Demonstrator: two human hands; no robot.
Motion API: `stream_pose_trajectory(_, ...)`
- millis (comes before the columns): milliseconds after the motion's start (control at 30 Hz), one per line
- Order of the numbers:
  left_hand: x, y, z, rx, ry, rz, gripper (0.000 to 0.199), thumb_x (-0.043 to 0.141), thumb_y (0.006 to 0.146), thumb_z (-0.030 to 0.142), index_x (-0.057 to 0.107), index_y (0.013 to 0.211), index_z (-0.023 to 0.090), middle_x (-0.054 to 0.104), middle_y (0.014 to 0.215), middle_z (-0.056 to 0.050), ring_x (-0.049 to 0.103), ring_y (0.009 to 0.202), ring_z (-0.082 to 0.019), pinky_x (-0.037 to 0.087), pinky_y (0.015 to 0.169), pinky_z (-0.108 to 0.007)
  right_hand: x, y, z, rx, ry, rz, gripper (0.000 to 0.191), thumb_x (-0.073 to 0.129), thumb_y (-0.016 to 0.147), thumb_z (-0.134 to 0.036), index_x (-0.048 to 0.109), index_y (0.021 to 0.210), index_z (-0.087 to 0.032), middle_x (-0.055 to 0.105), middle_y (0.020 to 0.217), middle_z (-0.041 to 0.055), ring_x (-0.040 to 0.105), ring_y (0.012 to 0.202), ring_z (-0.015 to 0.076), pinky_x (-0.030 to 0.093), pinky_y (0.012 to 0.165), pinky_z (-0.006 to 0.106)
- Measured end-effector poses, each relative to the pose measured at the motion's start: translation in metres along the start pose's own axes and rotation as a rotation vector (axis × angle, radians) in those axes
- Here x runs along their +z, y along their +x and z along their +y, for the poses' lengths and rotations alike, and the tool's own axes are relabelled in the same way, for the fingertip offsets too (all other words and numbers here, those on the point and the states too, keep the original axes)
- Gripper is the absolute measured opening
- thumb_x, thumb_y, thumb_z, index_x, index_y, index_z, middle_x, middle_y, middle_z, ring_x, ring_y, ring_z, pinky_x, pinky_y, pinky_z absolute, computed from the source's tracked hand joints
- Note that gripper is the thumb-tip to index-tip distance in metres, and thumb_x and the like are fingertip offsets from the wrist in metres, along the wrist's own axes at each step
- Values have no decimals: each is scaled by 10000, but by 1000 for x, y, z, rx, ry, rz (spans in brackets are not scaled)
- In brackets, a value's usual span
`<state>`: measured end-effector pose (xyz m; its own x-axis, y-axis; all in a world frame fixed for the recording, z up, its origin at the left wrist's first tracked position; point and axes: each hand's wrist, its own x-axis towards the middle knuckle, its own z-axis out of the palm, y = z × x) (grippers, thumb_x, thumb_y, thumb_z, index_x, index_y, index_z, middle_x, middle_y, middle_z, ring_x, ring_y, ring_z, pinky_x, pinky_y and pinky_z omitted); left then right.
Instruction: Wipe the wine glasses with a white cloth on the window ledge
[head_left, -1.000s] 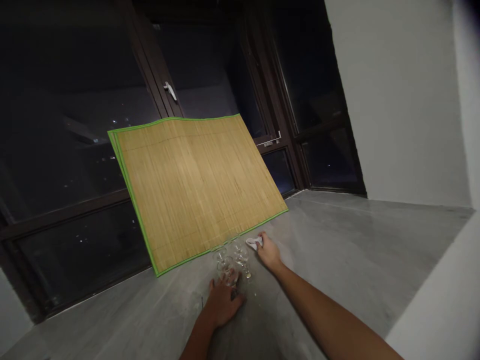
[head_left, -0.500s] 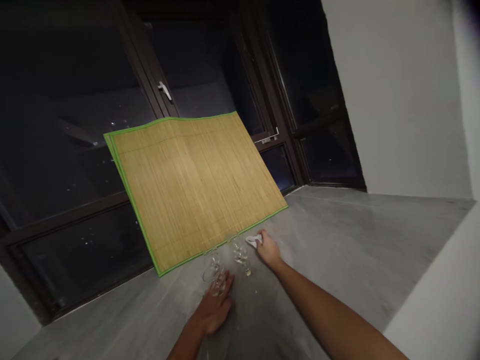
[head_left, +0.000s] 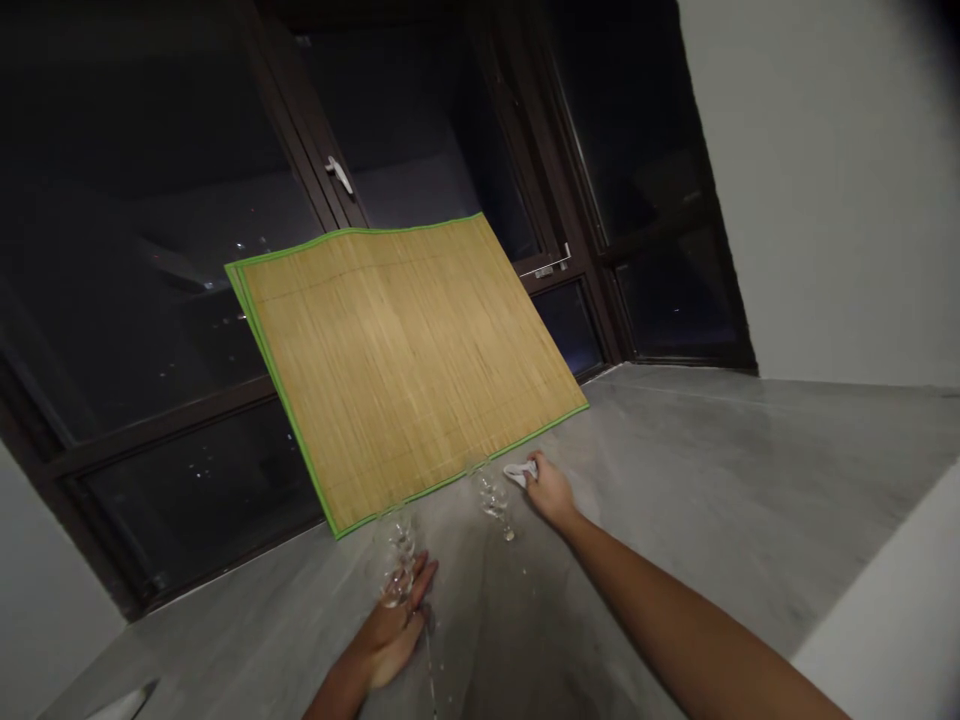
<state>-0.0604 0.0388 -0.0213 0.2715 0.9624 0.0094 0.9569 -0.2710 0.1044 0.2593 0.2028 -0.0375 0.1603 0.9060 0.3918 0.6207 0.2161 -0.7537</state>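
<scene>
My left hand (head_left: 394, 625) is low in the middle of the picture, fingers stretched out and thumb apart. Clear glassware (head_left: 399, 545) overlaps its fingers on the left and seems to touch them; the exact contact is hard to make out. My right hand (head_left: 553, 492) pinches a crumpled white cloth (head_left: 519, 472) against the grey surface. Just left of the cloth is more clear glassware (head_left: 491, 492), apart from my left hand. Its outlines are faint, so the exact kind and number of glass pieces cannot be told.
Behind the glassware a bamboo mat (head_left: 420, 350) with green edging leans against the dark-framed window (head_left: 311, 130). The grey stone surface (head_left: 675, 470) shows several small wet-looking spots near my hands. A white object (head_left: 124, 705) is partly visible at the bottom left.
My left hand and the glassware against it have shifted left, widening the gap to the other glassware. My right hand keeps the cloth beside that other glassware. The view has turned slightly.
</scene>
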Motion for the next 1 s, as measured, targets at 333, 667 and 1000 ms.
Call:
stream_pose_trajectory(333,-8,-55,-82,-176,74,28,593,288,957,540,236,1509,329,179,1611,-38,133,1479,-294,152,1183,-544,0,0,2,-9,-15,-2,275,508,908,-226,534,1178,-185,701,989,81,630,851,198,330,671,255)
stream_pose_trajectory(667,-2,-85,-95,-183,117,66,603,251,946,587,201,1506,369,169,1614,-31,118,1480,-316,87,1169,-587,-1,0,3,-4,-23,-5,274,509,906,-236,538,1173,-181,697,936,77,631,815,202,322,645,260)
stream_pose_trajectory(1000,-11,-105,-82,-183,100,38,600,293,938,591,201,1496,390,123,1618,-15,95,1483,-312,94,1171,-588,1,1,6,-6,-31,-1,281,511,906,-245,534,1179,-181,692,934,72,630,824,207,330,653,259)
